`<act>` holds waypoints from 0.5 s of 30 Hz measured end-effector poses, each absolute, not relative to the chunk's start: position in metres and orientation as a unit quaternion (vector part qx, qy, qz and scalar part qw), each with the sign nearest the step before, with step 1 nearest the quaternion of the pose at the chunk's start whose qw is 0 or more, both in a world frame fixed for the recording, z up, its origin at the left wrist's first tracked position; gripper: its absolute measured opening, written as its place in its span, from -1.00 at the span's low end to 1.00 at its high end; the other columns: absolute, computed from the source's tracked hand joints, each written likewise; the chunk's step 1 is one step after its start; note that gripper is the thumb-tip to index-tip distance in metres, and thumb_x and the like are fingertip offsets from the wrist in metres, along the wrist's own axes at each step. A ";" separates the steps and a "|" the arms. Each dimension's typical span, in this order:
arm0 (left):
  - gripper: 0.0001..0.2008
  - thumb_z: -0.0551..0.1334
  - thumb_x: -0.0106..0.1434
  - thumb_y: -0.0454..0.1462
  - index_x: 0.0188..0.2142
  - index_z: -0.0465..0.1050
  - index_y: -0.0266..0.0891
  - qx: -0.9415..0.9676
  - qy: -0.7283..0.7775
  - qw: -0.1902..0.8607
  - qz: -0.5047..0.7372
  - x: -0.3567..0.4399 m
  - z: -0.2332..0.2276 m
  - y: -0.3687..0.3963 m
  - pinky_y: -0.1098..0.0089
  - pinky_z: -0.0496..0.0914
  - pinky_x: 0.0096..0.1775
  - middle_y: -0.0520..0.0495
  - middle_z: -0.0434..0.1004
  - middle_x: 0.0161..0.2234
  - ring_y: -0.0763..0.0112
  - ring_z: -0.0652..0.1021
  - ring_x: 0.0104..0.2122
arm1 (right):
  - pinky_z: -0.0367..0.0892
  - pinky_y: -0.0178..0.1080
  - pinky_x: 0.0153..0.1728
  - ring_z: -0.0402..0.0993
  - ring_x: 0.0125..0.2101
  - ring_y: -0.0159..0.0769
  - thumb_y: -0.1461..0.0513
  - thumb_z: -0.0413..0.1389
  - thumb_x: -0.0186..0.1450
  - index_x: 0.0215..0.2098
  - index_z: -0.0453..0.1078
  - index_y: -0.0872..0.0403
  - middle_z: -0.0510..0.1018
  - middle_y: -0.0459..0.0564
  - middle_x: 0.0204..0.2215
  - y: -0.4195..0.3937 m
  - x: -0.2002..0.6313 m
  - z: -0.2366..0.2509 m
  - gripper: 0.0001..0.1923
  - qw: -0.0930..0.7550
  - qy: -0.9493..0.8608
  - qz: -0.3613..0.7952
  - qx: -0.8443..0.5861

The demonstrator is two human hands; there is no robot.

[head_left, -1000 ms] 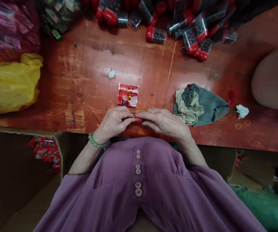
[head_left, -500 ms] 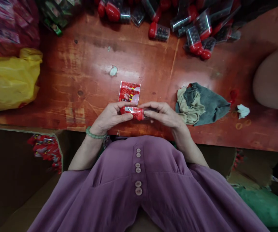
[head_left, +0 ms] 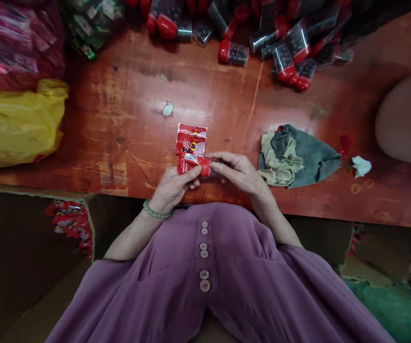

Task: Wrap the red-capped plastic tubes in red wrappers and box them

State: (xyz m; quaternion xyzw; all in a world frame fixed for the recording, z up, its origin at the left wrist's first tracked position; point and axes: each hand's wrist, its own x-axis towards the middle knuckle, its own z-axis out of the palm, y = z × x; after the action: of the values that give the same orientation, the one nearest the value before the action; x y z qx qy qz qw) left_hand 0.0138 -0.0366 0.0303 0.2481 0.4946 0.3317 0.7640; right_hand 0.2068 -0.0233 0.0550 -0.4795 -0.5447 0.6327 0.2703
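Left hand [head_left: 177, 183]: thumb laid over the printed red face of a small wrapped tube [head_left: 206, 166], other fingers curled beneath. Right hand [head_left: 239, 172]: pinching the tube's right end, fingers along the far side; that end partly hidden. The hands are apart, both clamped on the one tube, which lies crosswise at the near side of the bench [head_left: 141, 178], barcode up.

Chief risk, in my judgement: uneven pressure. A hard thumb could crease or skew the wrapper; a right-hand twist without the left following could turn the tube inside it. Whether the wrapper is tight or loose: cannot tell.

Just beyond, flat red sleeves [head_left: 191, 137], their near edge meeting or overlapped by the tube. Sliding fingers could drag or bend these. Slick film, probably.

Right, well apart from the grip: crumpled cloth [head_left: 311, 155]. Little danger unless an elbow sweeps it.

Farther off, a heap of red-capped tubes [head_left: 296, 40], one [head_left: 239, 53] lying out on its own. Round bodies; a knock to the bench could set it rolling.
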 end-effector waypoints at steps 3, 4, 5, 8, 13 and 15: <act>-0.65 0.47 -0.01 -0.04 -0.49 0.50 -0.28 0.251 0.510 0.750 0.338 0.016 0.030 -0.037 0.51 0.29 -0.58 0.02 0.47 -0.62 0.57 0.42 -0.63 | 0.44 -0.20 -0.17 0.50 -0.23 -0.29 0.10 0.03 0.42 0.06 0.47 0.01 0.59 0.00 -0.19 -0.027 0.207 0.057 -0.67 0.259 -0.653 0.506 -0.501; -0.64 0.48 -0.03 -0.04 -0.49 0.51 -0.28 0.246 0.513 0.749 0.339 0.017 0.031 -0.036 0.51 0.29 -0.59 0.02 0.48 -0.62 0.58 0.42 -0.63 | 0.43 -0.16 -0.11 0.50 -0.20 -0.26 0.12 0.02 0.43 0.06 0.47 0.01 0.59 0.02 -0.18 -0.028 0.206 0.057 -0.68 0.256 -0.686 0.462 -0.501; -0.64 0.48 -0.05 -0.04 -0.49 0.51 -0.28 0.242 0.515 0.749 0.340 0.018 0.032 -0.036 0.51 0.29 -0.59 0.01 0.50 -0.61 0.58 0.42 -0.64 | 0.42 -0.14 -0.09 0.49 -0.20 -0.24 0.13 0.00 0.44 0.07 0.46 0.01 0.58 0.03 -0.19 -0.029 0.206 0.056 -0.68 0.253 -0.713 0.420 -0.500; -0.61 0.51 -0.11 -0.03 -0.48 0.53 -0.29 0.226 0.521 0.746 0.348 0.022 0.035 -0.034 0.53 0.30 -0.60 -0.01 0.56 -0.58 0.59 0.43 -0.64 | 0.43 -0.17 -0.19 0.46 -0.28 -0.26 0.15 -0.02 0.45 0.10 0.43 0.05 0.53 0.05 -0.27 -0.034 0.203 0.048 -0.66 0.260 -0.756 0.328 -0.503; -0.61 0.50 -0.09 -0.03 -0.44 0.55 -0.30 0.223 0.527 0.743 0.347 0.023 0.035 -0.034 0.55 0.30 -0.60 -0.03 0.60 -0.54 0.60 0.45 -0.65 | 0.44 -0.19 -0.24 0.46 -0.31 -0.28 0.13 -0.02 0.44 0.04 0.45 0.04 0.52 0.03 -0.30 -0.040 0.194 0.035 -0.68 0.304 -0.730 0.304 -0.531; -0.61 0.48 -0.05 -0.02 -0.42 0.56 -0.30 0.231 0.523 0.748 0.339 0.023 0.034 -0.034 0.55 0.31 -0.60 -0.06 0.61 -0.52 0.59 0.46 -0.64 | 0.44 -0.18 -0.23 0.47 -0.31 -0.27 0.12 0.00 0.43 -0.01 0.47 0.01 0.54 0.00 -0.32 -0.040 0.189 0.035 -0.72 0.322 -0.695 0.339 -0.546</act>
State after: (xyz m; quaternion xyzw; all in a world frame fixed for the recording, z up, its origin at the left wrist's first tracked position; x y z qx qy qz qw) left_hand 0.0226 -0.0338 0.0341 0.2305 0.5226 0.3389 0.7476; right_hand 0.1892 -0.0404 0.0349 -0.5456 -0.6951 0.3394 0.3224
